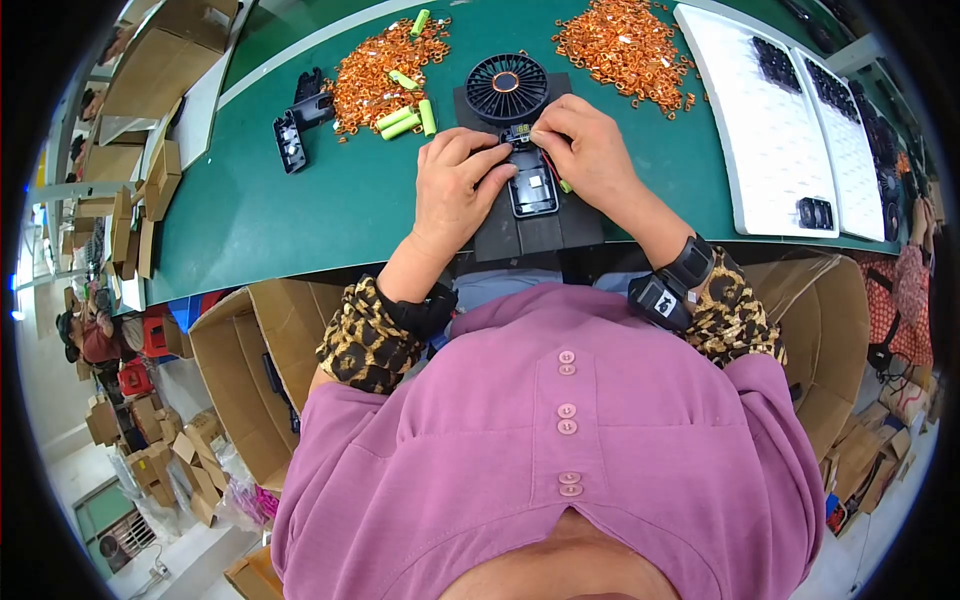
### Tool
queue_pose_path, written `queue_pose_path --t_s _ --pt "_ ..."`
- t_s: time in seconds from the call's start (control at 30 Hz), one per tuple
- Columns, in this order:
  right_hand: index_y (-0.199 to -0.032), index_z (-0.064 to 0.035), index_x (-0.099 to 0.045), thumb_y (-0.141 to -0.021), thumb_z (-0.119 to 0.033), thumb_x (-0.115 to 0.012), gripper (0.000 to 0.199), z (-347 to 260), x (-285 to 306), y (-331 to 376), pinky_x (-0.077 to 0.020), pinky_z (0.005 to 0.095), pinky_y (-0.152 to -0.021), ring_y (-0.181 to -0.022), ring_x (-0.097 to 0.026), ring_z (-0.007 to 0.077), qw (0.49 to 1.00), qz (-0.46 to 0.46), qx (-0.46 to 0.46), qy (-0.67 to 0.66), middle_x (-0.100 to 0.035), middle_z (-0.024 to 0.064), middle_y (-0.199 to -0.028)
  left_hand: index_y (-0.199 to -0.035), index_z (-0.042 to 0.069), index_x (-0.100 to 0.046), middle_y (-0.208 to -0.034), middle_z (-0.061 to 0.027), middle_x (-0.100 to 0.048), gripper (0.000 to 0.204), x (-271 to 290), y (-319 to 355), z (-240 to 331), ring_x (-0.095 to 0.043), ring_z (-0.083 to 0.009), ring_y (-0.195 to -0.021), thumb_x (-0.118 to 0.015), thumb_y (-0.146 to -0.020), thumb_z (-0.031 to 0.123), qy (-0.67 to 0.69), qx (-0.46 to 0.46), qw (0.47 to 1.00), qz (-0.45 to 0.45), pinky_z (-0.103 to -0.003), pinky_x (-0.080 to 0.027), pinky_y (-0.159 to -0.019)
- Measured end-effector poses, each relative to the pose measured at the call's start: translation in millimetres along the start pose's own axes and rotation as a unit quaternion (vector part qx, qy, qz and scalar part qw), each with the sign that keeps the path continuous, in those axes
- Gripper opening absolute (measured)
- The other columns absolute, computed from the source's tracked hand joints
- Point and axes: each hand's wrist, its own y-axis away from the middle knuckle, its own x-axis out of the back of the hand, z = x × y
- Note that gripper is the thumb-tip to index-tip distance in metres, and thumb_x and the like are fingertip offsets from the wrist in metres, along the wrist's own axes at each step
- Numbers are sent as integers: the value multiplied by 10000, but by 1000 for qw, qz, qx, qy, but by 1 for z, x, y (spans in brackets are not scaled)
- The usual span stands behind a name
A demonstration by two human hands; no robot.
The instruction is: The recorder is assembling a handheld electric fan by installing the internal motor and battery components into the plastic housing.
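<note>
A black handheld fan (507,88) with an opened handle (533,192) lies on a dark mat (582,232) in front of me. A small circuit board (517,134) shows at the neck between fan head and handle. My left hand (457,185) rests at the left side of the handle, fingers bent and fingertips at the neck. My right hand (587,150) pinches at the board's right edge; whatever is between its fingertips is too small to make out. Beside the handle, partly under my right hand, a green battery cell (566,186) shows next to a red wire.
Orange small parts lie in two heaps, left (372,85) and right (625,50). Green battery cells (400,125) lie by the left heap, near black casing pieces (290,140). White foam trays (770,150) with black parts stand at the right. Cardboard boxes (262,335) sit below the table edge.
</note>
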Motion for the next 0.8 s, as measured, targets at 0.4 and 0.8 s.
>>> queue_pose_path --t_s 0.4,0.8 --pt "-805 -39 -651 -811 -108 -647 69 -1 -4 1 -490 374 -680 -803 -609 272 999 -13 -11 33 -601 73 -858 -850 86 -716 -971 -37 -701 169 -3 5 2 -627 -221 -1003 -781 -701 135 19 18 999 43 -335 -461 -856" --pt "-797 -55 -634 -804 -116 -651 63 0 -6 4 -495 381 -692 -843 -604 264 998 -9 10 57 -593 60 -856 -841 81 -716 -970 -41 -704 161 -5 7 3 -629 -224 -1006 -783 -699 118 31 33 998 50 -335 -473 -862"
